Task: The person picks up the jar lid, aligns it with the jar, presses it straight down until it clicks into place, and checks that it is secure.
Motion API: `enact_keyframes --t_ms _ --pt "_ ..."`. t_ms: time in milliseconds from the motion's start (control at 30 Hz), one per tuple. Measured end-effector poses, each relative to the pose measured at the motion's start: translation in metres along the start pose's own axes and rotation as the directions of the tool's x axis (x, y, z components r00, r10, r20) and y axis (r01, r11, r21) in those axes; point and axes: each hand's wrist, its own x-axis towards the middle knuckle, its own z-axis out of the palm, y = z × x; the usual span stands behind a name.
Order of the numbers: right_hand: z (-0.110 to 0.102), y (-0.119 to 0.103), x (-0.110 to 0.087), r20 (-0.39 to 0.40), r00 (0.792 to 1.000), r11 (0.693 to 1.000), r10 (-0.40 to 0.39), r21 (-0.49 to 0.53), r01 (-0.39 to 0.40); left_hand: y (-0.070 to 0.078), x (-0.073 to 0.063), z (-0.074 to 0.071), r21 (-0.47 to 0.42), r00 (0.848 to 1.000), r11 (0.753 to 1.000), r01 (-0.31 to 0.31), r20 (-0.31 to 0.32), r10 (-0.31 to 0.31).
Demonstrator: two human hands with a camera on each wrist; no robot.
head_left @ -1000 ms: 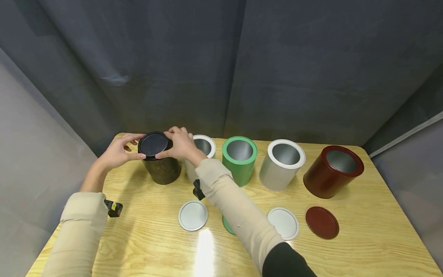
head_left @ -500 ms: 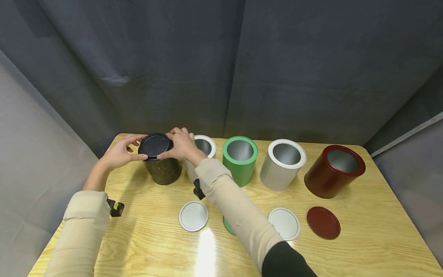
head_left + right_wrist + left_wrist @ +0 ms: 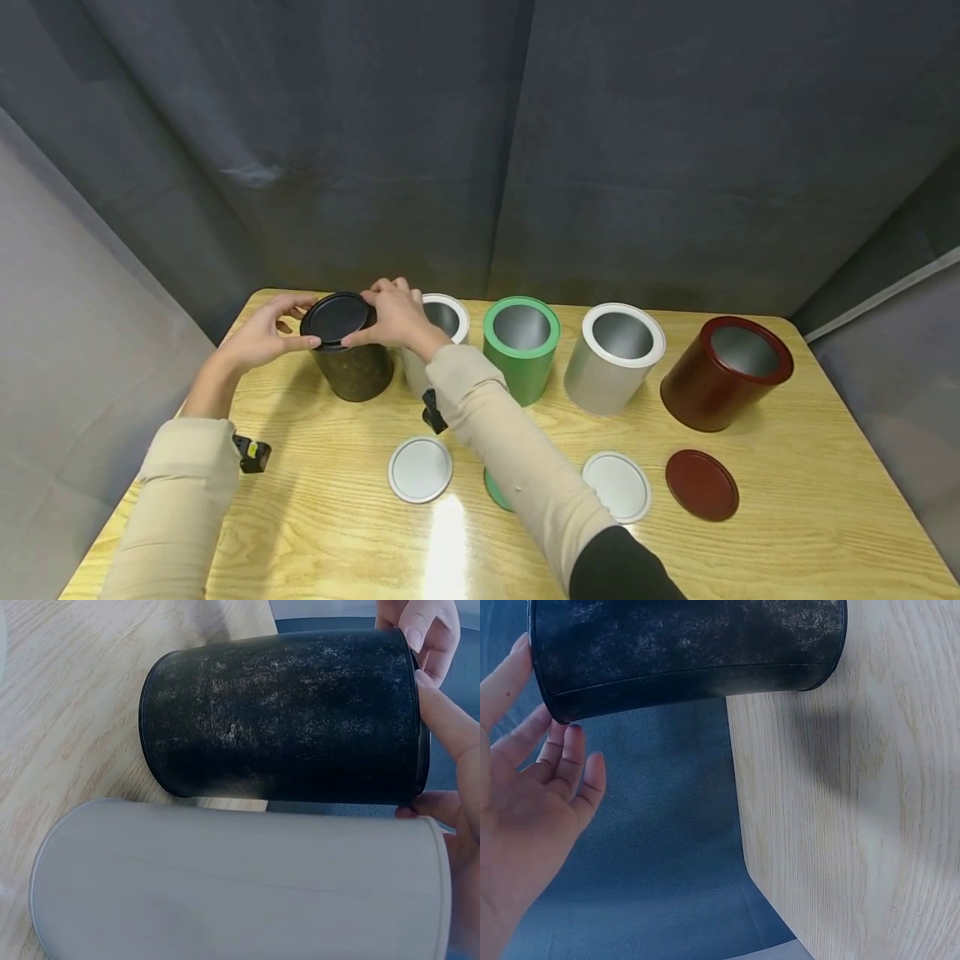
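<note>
At the far left of the row stands a black can (image 3: 354,373) with mottled sides. A round black lid (image 3: 338,318) sits on its top, nearly level with the rim. My left hand (image 3: 264,333) grips the lid's left edge, its thumb at the front. On the right edge, my right hand (image 3: 397,315) holds the same lid, thumb in front and fingers behind. The left wrist view has the left hand (image 3: 536,795) at the rim of the dark can (image 3: 690,649). Beside the right hand (image 3: 465,780), the black can (image 3: 285,712) shows in the right wrist view.
To the right stand open cans: a white can (image 3: 416,372), a green can (image 3: 522,375), another white can (image 3: 600,383) and a dark red can (image 3: 693,383). In front lie a white lid (image 3: 420,469), a partly hidden green lid (image 3: 497,492), another white lid (image 3: 618,487) and a red lid (image 3: 702,484).
The black lid has come down slightly and settled onto the can's rim, with both hands lowering a little alongside it. The other cans and lids stay in place.
</note>
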Motion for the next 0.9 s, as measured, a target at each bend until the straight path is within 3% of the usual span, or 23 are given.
enact_keyframes --t_ms 333,633,900 --pt "-0.0019 0.0034 -0.0035 -0.002 0.999 0.999 -0.033 -0.004 0.033 0.0007 -0.0019 -0.0020 0.053 1.000 0.999 0.000 0.012 -0.001" --pt "0.0030 0.0065 -0.0065 -0.055 0.998 0.997 -0.009 0.072 0.013 -0.0012 -0.0030 -0.0002 0.062 1.000 0.998 0.018 0.001 -0.018" --pt "0.0030 0.0070 -0.0058 -0.043 0.999 0.998 -0.005 0.067 0.007 0.0002 -0.0032 0.0002 0.066 1.000 0.998 0.005 -0.007 -0.004"
